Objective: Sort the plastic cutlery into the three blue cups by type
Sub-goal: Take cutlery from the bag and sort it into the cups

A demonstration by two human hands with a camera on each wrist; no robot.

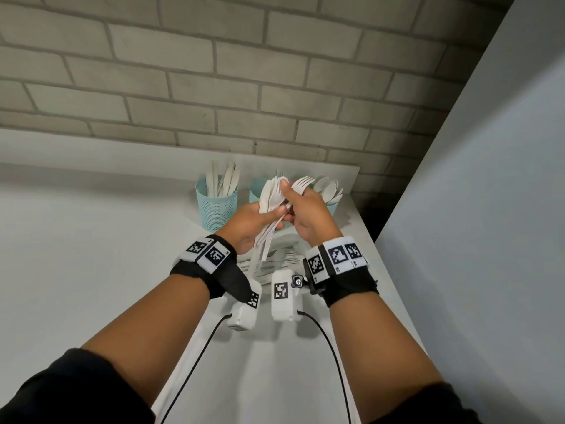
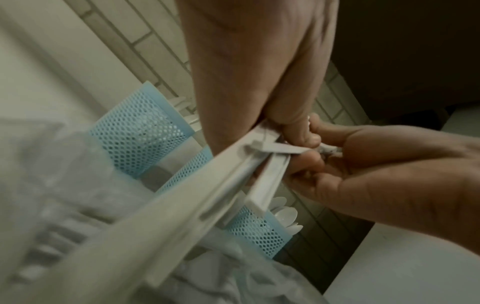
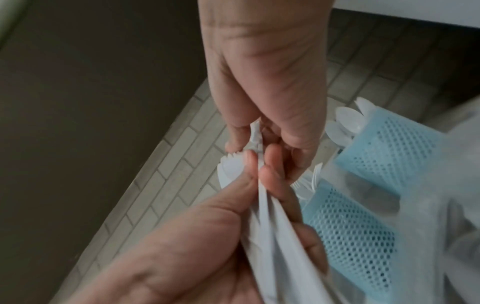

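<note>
Three blue mesh cups stand in a row by the brick wall: the left cup (image 1: 217, 206) holds knives, the middle cup (image 1: 256, 191) is half hidden behind my hands, and the right cup (image 1: 332, 208) holds spoons (image 1: 328, 188). My left hand (image 1: 275, 214) grips a bundle of white plastic cutlery (image 1: 270, 198) by the middle, handles pointing down towards me. My right hand (image 1: 287, 191) meets it from the right and pinches a fork (image 1: 302, 182) at the bundle's top. In the left wrist view the handles (image 2: 207, 195) cross under the left thumb (image 2: 293, 125).
More white cutlery (image 1: 275, 263) lies in a pile on the white counter (image 1: 91, 240) under my wrists. The brick wall (image 1: 214, 87) runs behind the cups. A grey panel (image 1: 474, 209) closes off the right side, and the counter's edge runs close to the right cup.
</note>
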